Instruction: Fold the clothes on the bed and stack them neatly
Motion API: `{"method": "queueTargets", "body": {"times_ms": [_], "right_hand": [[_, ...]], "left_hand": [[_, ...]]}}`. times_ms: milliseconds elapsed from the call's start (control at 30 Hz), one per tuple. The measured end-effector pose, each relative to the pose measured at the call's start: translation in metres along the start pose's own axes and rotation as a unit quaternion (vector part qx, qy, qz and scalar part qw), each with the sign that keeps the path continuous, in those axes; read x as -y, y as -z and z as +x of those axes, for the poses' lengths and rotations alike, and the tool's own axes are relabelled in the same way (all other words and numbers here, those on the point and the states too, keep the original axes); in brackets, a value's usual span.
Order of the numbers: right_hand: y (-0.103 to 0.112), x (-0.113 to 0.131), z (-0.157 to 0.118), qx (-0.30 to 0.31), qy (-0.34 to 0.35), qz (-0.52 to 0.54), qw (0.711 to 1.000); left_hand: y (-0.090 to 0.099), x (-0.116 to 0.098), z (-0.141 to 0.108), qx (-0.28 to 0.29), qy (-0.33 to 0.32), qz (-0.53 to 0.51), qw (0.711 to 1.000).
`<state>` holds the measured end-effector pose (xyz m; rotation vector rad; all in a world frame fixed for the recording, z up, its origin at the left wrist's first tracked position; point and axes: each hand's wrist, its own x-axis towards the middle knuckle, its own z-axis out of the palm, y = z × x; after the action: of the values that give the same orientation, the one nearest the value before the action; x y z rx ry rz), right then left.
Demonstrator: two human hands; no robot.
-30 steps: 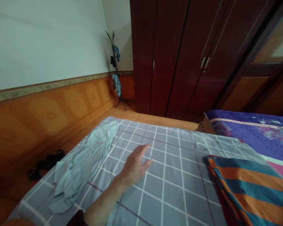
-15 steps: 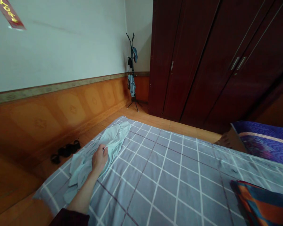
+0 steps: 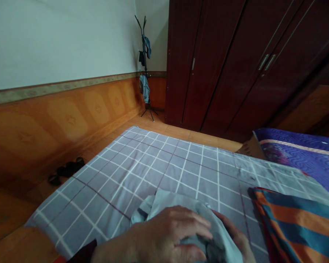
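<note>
A crumpled pale grey-green garment (image 3: pixel 170 199) lies bunched near the bed's front edge, right below me. Across its top reaches my left hand (image 3: pixel 175 230), with its fingers curled around a fold and the thumb beneath. Part of my right hand (image 3: pixel 234 233) shows at the garment's right side, its fingers closed along the edge of the fabric. The lower part of the garment and the rest of my right hand run out of the picture at the bottom. Under it all is a grey checked bed sheet (image 3: pixel 98 175).
To the right lies a folded orange-and-blue striped cloth (image 3: pixel 298 215). Beyond it is a purple quilted cover (image 3: pixel 298 149). A dark red wardrobe (image 3: pixel 208 65) fills the back. A coat rack (image 3: pixel 145 65) stands in the corner, and black shoes (image 3: pixel 65 170) are on the floor at left.
My left hand has brought the garment from the bed's far left side toward me and to the right. My right hand has come into view at the garment. The view has shifted slightly.
</note>
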<state>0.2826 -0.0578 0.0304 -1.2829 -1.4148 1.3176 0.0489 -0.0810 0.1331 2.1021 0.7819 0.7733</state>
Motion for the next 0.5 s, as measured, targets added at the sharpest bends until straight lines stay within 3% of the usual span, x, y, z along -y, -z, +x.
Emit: {"method": "queueTargets", "body": {"times_ms": [133,200,267,333,367,433,500], "right_hand": [[0.004,-0.014,0.007,-0.016,-0.153,0.100,0.983],[0.009,-0.017,0.006,-0.026,-0.163,0.106,0.981],[0.013,-0.018,0.007,-0.032,-0.167,0.111,0.979],[0.014,-0.019,0.008,-0.038,-0.170,0.125,0.977],[0.013,-0.020,0.009,-0.045,-0.168,0.140,0.975],[0.010,-0.023,0.009,-0.064,-0.154,0.183,0.969],[0.007,-0.025,0.010,-0.075,-0.131,0.227,0.962]], "left_hand": [[0.005,0.051,-0.017,-0.126,0.164,0.032,0.978],[0.008,0.069,-0.030,-0.102,0.217,0.057,0.969],[0.006,0.079,-0.040,-0.042,0.232,0.075,0.969],[0.003,0.085,-0.045,-0.030,0.240,0.063,0.968],[0.003,0.088,-0.045,-0.054,0.254,0.032,0.965],[0.008,0.096,-0.039,-0.167,0.295,-0.079,0.938],[0.018,0.109,-0.030,-0.324,0.314,-0.210,0.867]]}}
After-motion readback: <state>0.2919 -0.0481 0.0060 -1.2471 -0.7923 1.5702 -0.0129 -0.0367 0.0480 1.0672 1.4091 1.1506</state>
